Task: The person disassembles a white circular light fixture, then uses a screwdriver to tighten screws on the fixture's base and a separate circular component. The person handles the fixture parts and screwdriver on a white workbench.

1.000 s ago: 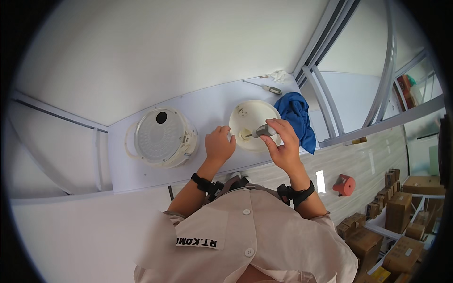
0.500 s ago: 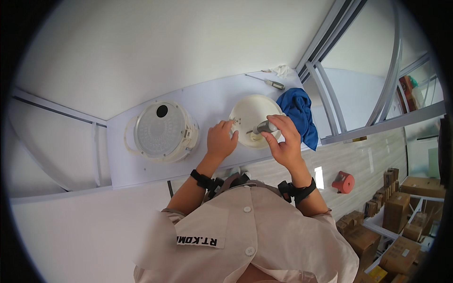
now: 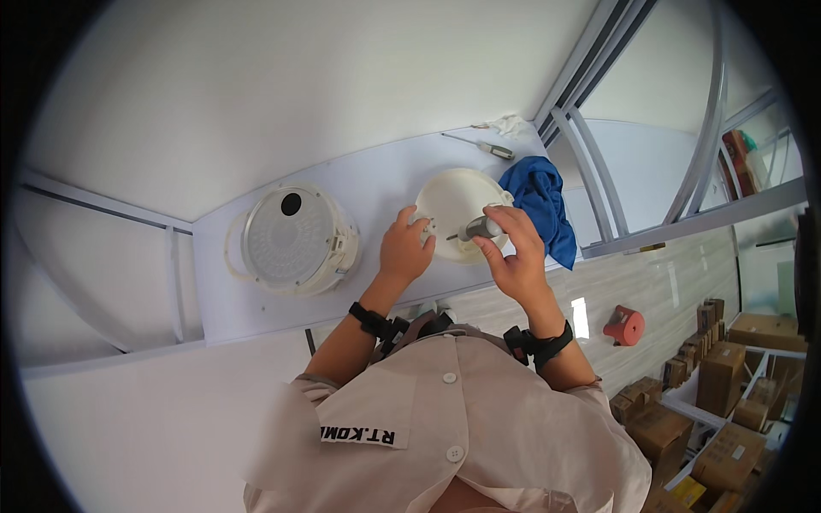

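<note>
My right hand (image 3: 516, 255) grips a grey-handled screwdriver (image 3: 481, 227) between thumb and fingers. Its shaft points left and down over a round cream-white cover (image 3: 457, 192), which lies on the white table. At the cover's left side, my left hand (image 3: 405, 246) holds the rim, fingers curled over it and thumb set apart. Small parts or holes (image 3: 429, 227) show on the cover beside those fingertips, too small to tell apart. A pale round detail under the screwdriver is partly hidden by my right hand.
A round white appliance (image 3: 295, 239) with a grey disc and a loop handle stands left. Right of the cover lies a blue cloth (image 3: 540, 209). Another screwdriver (image 3: 492, 150) and a crumpled white cloth (image 3: 510, 126) lie behind. A red stool (image 3: 624, 326) and cardboard boxes (image 3: 720, 376) are right.
My left hand has shifted slightly away from me along the rim. The cover has moved a little and seems slightly turned. My right hand with the screwdriver is nearly unmoved.
</note>
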`<action>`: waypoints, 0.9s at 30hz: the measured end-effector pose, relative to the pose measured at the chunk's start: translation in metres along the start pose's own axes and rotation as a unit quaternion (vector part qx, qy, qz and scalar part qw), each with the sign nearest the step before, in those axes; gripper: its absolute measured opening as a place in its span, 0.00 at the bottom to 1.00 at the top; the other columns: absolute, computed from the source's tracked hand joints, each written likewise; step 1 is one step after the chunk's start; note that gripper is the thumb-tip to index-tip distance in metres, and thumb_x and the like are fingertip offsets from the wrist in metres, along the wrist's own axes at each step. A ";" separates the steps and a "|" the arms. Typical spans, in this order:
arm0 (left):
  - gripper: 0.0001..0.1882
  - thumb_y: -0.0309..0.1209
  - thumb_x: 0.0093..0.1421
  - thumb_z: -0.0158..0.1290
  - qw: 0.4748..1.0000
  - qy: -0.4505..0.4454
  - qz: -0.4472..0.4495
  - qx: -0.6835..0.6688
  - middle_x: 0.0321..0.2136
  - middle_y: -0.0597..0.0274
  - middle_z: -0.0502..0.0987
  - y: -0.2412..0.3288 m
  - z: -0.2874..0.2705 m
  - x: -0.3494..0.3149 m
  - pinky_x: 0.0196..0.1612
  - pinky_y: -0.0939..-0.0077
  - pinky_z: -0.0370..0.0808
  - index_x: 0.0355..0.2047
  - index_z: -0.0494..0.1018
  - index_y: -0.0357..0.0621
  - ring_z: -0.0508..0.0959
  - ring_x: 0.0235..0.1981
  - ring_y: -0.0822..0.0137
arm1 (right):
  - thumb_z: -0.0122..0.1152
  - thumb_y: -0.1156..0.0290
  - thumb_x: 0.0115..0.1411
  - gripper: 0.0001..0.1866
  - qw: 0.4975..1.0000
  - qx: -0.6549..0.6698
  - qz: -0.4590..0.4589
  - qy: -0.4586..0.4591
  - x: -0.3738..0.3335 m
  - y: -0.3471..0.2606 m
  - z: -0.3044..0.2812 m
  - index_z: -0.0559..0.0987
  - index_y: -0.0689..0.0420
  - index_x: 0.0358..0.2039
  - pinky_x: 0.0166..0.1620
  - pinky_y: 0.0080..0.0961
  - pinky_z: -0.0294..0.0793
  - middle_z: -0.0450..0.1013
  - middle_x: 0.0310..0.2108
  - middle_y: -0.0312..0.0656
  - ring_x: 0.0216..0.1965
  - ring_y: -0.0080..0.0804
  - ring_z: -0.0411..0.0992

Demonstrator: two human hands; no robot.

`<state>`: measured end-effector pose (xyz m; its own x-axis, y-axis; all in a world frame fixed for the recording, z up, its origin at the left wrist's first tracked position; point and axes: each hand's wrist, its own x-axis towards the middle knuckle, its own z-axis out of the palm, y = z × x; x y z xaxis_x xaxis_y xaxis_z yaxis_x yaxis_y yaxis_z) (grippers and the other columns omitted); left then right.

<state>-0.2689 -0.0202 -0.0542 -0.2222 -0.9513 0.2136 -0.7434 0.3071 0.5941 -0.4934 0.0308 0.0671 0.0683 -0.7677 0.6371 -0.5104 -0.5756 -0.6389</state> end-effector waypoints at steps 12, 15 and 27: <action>0.17 0.34 0.58 0.67 0.997 0.045 0.051 0.044 0.62 0.47 0.72 0.008 0.003 0.000 0.58 0.52 0.77 0.48 0.85 0.48 0.75 0.58 0.43 | 0.78 0.78 0.56 0.30 0.999 0.022 0.043 0.000 0.001 0.000 0.002 0.80 0.59 0.60 0.55 0.40 0.79 0.80 0.52 0.52 0.51 0.53 0.79; 0.15 0.34 0.58 0.67 0.996 0.041 0.069 0.039 0.64 0.48 0.72 0.006 0.009 -0.001 0.59 0.52 0.77 0.46 0.86 0.49 0.75 0.57 0.42 | 0.78 0.78 0.56 0.31 0.999 0.022 0.050 0.001 0.002 0.000 0.003 0.79 0.59 0.61 0.55 0.40 0.78 0.80 0.52 0.52 0.51 0.53 0.78; 0.11 0.33 0.57 0.67 0.998 -0.026 0.032 0.051 0.51 0.63 0.82 0.003 0.011 0.005 0.53 0.55 0.79 0.41 0.89 0.55 0.77 0.50 0.47 | 0.77 0.77 0.57 0.25 0.997 0.040 0.064 -0.027 -0.001 0.010 0.003 0.80 0.59 0.55 0.55 0.40 0.78 0.80 0.51 0.51 0.52 0.54 0.78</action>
<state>-0.2793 -0.0242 -0.0604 -0.3017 -0.9309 0.2058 -0.7868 0.3650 0.4977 -0.4959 0.0253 0.0584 0.0535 -0.8487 0.5262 -0.4487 -0.4912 -0.7466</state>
